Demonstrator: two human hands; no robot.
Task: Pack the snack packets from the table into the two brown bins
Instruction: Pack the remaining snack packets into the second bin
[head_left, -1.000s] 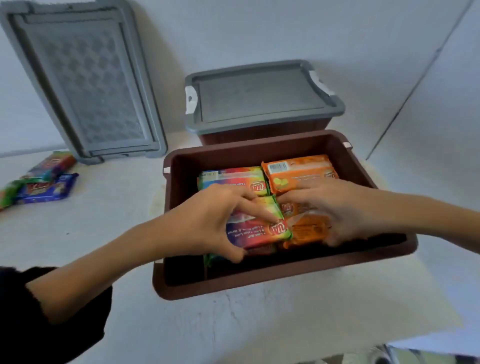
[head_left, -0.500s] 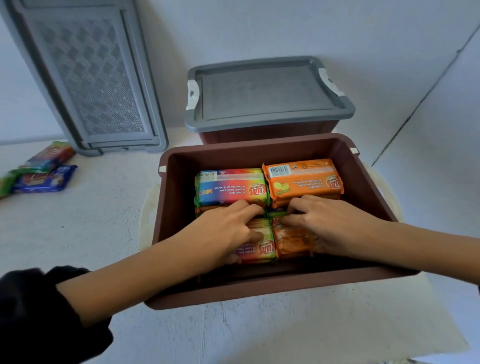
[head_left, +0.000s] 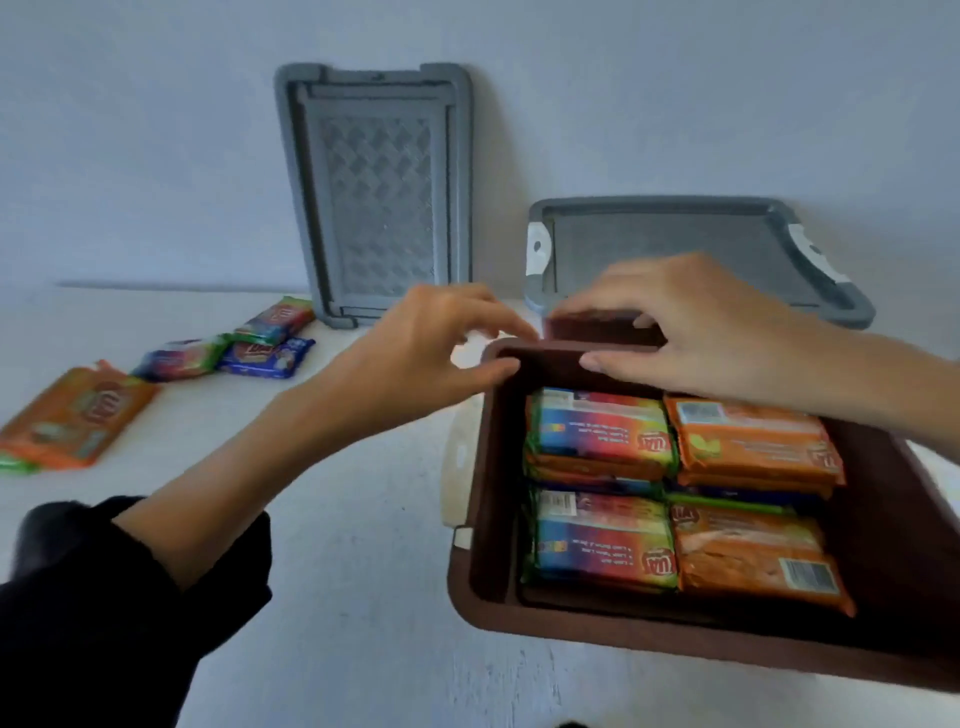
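Observation:
The open brown bin (head_left: 480, 582) at the right holds stacked packets: two rainbow packets (head_left: 597, 434) on its left side, two orange packets (head_left: 753, 447) on its right. My left hand (head_left: 415, 358) hovers empty, fingers spread, over the bin's far left corner. My right hand (head_left: 696, 327) is above the bin's far rim, also empty with its fingers apart. Behind stands the second brown bin (head_left: 597, 328), closed by a grey lid (head_left: 675, 249). On the table at the left lie an orange packet (head_left: 78, 415), two rainbow packets (head_left: 182, 357) and a blue packet (head_left: 267, 358).
A second grey lid (head_left: 379, 192) leans upright against the white wall behind the table. A white object (head_left: 457, 467) pokes out from under the open bin's left side. The white table (head_left: 337, 519) stretches between the loose packets and the bin.
Both hands have lifted out of the bin, leaving the front rainbow and orange packets lying in it. The hands are now above the far rim. The view has swung left.

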